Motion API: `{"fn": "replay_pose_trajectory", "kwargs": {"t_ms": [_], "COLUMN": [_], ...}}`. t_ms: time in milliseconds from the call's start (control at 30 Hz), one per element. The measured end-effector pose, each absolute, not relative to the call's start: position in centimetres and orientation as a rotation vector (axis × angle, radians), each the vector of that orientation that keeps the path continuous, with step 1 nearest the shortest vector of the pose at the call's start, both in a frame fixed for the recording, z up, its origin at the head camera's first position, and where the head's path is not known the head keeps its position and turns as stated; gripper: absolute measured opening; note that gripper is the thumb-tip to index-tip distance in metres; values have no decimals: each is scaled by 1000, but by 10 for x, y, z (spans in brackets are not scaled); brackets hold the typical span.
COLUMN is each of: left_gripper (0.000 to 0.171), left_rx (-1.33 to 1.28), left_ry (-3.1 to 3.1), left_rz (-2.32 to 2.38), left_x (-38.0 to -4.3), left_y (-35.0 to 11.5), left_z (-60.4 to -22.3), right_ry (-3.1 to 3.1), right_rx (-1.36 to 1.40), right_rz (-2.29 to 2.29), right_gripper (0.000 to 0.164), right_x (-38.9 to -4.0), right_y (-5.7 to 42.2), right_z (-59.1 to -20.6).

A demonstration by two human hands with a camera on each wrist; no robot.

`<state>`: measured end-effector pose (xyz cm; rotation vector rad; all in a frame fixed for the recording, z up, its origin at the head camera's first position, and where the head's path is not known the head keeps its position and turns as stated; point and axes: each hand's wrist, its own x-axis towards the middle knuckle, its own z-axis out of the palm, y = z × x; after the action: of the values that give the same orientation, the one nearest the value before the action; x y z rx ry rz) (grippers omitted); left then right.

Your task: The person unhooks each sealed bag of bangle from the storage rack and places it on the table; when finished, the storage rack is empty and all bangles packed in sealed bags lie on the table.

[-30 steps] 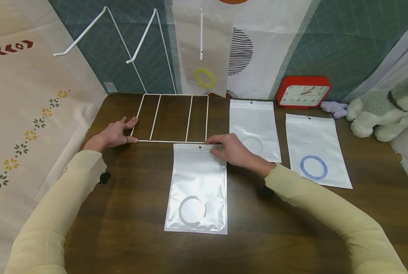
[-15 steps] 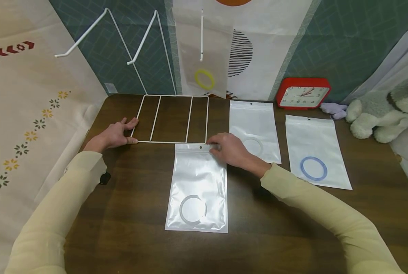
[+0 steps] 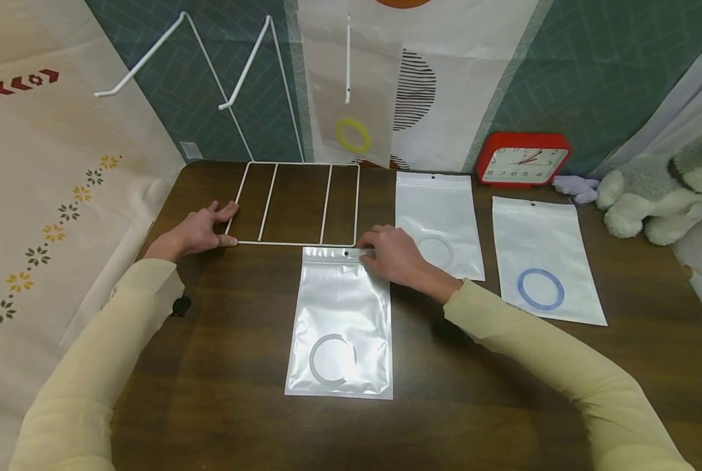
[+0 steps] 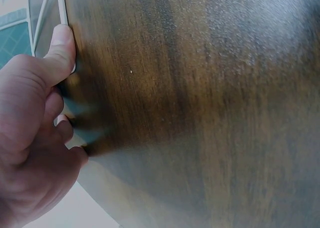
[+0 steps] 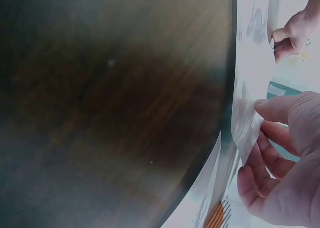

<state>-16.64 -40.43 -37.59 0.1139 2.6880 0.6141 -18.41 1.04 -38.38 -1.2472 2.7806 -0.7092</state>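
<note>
A white wire display rack (image 3: 294,244) lies with its base on the brown table and its hooks rising at the back. My left hand (image 3: 200,230) holds its front left corner, thumb on the front bar and fingers spread along the side bar. In the left wrist view the thumb tip lies along the white wire (image 4: 62,8). Just in front of the rack is a silvery zip bag (image 3: 341,304) with a pale ring (image 3: 312,361) inside. My right hand (image 3: 399,257) pinches that bag's top right corner, beside the rack's front right corner.
Two more zip bags lie to the right, one with a white ring (image 3: 421,252), the other with a blue ring (image 3: 559,290). A bag with a yellow ring (image 3: 365,137) hangs on a rack hook. Behind stand a red clock (image 3: 524,138) and a plush toy (image 3: 645,190).
The silvery bag has slid very slightly right at its top. My right fingertips have drawn off the rack's corner a little, to the right. My left hand stays on the rack.
</note>
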Motion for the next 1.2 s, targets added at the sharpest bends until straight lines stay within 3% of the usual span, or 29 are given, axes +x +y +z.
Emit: {"fn": "replay_pose_trajectory", "kwargs": {"t_ms": [633, 1200], "left_gripper": [87, 87], "left_rx": [126, 140], "left_ry": [2692, 2684], "left_rz": [612, 607], "left_x": [-168, -165], "left_y": [-403, -404], "left_z": [-375, -374], "right_ry": [2849, 2861], "right_rx": [-1171, -821], "right_rz": [-720, -1108], "right_gripper": [12, 27], "right_x": [-192, -242], "right_y": [19, 63], "right_z": [-376, -305]}}
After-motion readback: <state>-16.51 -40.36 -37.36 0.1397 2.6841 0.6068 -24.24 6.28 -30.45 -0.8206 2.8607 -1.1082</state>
